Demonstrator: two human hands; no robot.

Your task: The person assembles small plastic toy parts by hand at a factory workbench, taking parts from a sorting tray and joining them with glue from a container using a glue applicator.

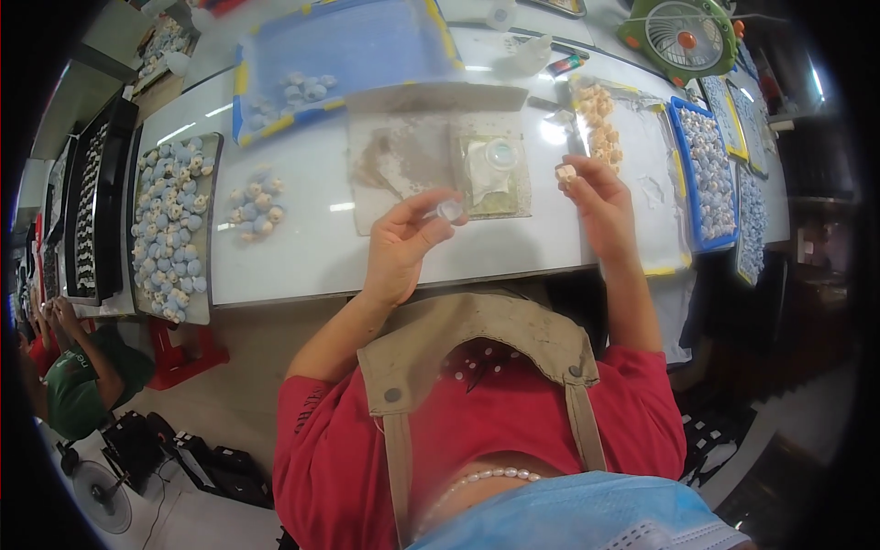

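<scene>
Two hands are at work over the white counter (275, 275), each with one small piece. The left hand (401, 246), at the centre of the frame, pinches one pale, whitish round piece (449, 210) between thumb and forefinger. The right hand (600, 200), right of centre, has its fingers pressed around one cream-coloured piece (566, 174); the hands are well apart.

Between and beyond them lies one stained sheet (403, 137), bearing one small yellowish-green slab (504, 205) with one clear round pot (500, 154) on it.

Left of centre sits one loose cluster (257, 203) of blue-and-cream balls — over a dozen, overlapping too much for an exact count. One long tray (216, 165) at the left holds many dozens more. At the upper left of the frame, one large blue tray (357, 46) with a taped rim carries a small heap of bluish pieces (310, 87), more than ten.

On the right, one group of peach-coloured pieces (600, 124) lies near the right hand, too crowded to count. Beyond it stands one blue-rimmed tray (694, 203), packed with pale pieces — again uncountable. One green fan (683, 41) is at the upper right, and one co-worker in a green shirt (87, 385) at the lower left.
</scene>
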